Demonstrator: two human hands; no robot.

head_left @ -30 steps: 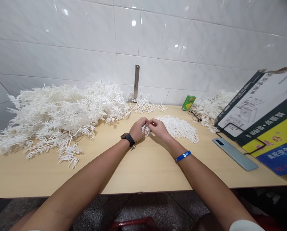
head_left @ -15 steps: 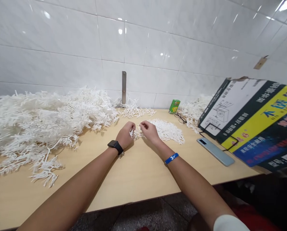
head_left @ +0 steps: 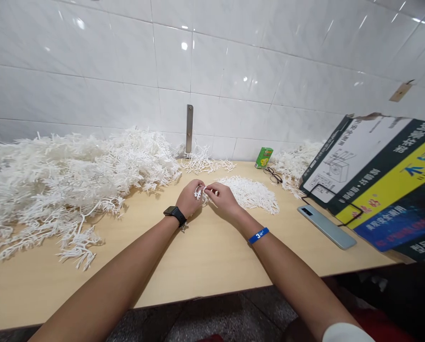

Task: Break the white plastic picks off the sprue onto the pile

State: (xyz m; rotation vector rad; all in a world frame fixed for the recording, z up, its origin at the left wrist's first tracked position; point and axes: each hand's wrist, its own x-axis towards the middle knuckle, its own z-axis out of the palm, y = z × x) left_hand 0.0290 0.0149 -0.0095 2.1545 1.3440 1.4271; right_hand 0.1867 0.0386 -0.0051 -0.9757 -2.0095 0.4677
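My left hand (head_left: 191,198), with a black watch on its wrist, is closed on a small white branched piece (head_left: 198,192). Beside it on the right, my right hand (head_left: 223,198) pinches at the same piece, thumb and index finger together near its edge. A flat heap of small white pieces (head_left: 255,194) lies just right of my right hand. To the left, a large tangled mound of white branched pieces (head_left: 77,171) spreads over the table. A smaller loose group (head_left: 207,164) sits behind my hands by the wall.
On the wooden table (head_left: 212,266) stand a green box (head_left: 264,157), black glasses (head_left: 273,175), a phone (head_left: 326,227) and a large printed carton (head_left: 372,185) at the right. Another white pile (head_left: 297,161) lies behind. A metal strip (head_left: 189,129) rises against the tiled wall.
The view has shifted slightly, so things appear farther right. My right fingers have come closer to my left hand and now meet at the white piece.
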